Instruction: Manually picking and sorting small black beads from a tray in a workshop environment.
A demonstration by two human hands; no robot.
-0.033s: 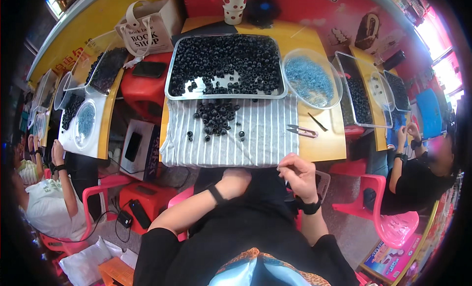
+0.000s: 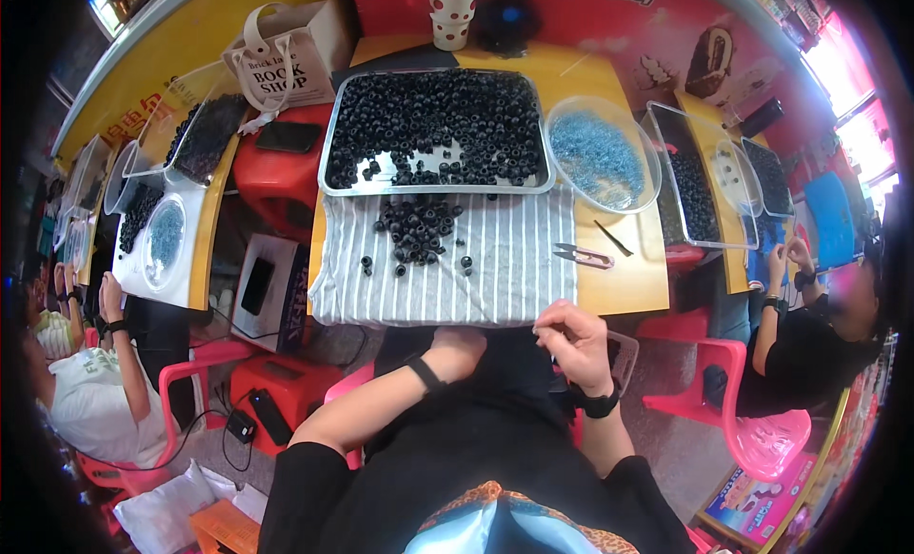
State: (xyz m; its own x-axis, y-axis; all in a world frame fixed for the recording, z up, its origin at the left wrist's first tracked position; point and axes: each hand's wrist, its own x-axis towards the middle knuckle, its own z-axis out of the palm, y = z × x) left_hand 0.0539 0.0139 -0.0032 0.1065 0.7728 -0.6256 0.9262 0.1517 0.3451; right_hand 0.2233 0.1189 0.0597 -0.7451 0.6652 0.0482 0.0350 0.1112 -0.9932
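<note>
Centrally, a loose pile of round, glossy black beads with holes [image 2: 419,228] lies on a grey cloth with white stripes [image 2: 514,283], a few beads straying toward the near edge. Just beyond the cloth's near right corner is the wearer's right hand [image 2: 578,349], thumb and forefinger brought together in a pinch, the other fingers curled; whether something tiny sits between the tips is too small to tell. The left hand [image 2: 459,352] rests low by the lap, near the cloth's front edge; its fingers are hidden, so their state cannot be told. Both wrists wear black bands.

Right of the pile, small thread snips with a dark red handle [image 2: 595,260] lie near a slim, dark, pointed tool [image 2: 614,238] on the yellow tabletop [image 2: 628,292]. Behind the pile stands a clear rectangular plastic tray [image 2: 438,189] spread with more black beads, and just beside it a clear round plastic bowl [image 2: 624,208] of tiny pale blue beads [image 2: 595,154]. Farther back stands a white cup with red dots [image 2: 451,21]. At either side, 2 co-workers, 1 in white [image 2: 105,397] and 1 in black [image 2: 809,345], sit at similar tables.
</note>
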